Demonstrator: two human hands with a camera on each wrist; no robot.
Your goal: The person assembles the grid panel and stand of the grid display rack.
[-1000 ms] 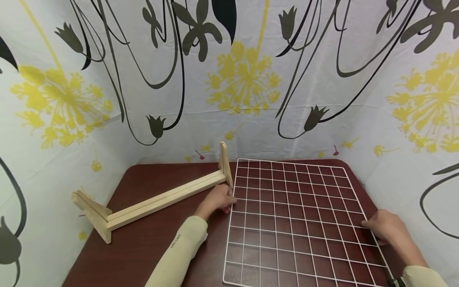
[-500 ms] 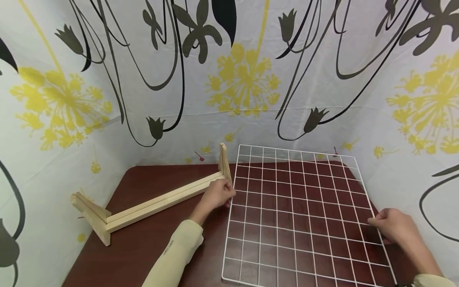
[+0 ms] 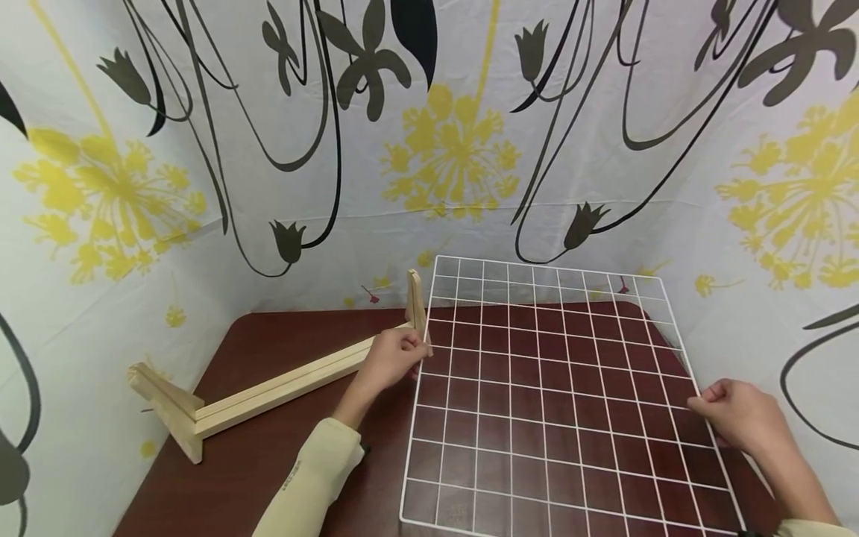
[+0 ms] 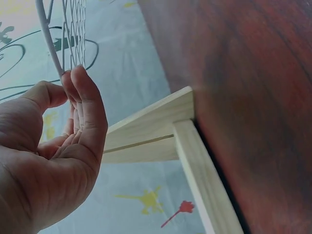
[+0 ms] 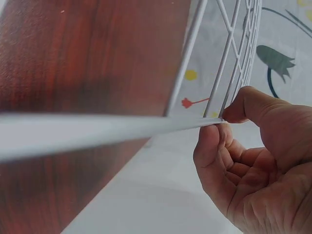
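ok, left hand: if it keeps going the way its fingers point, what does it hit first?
Probably the wooden stand. The left hand pinches the left edge of the wire grid panel, fingers pointing up and away toward the stand's upright end piece just beyond. Depth is unclear; it could pass beside it to the floral curtain.

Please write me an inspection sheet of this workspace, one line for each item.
Surface: dark red-brown wooden table with rounded corners.
Job's things: white square wire grid panel, far edge raised off the table, near edge low by the table; long pale wooden rail with a cross-foot at each end lying on the table to its left.
Clutter: nothing seen.
Grippers: left hand pinches the panel's left edge wire, fingers curled on it; right hand pinches the right edge wire between thumb and fingers.
Cables: nothing seen.
Surroundings: white cloth backdrop with yellow flowers and black stems on three sides.
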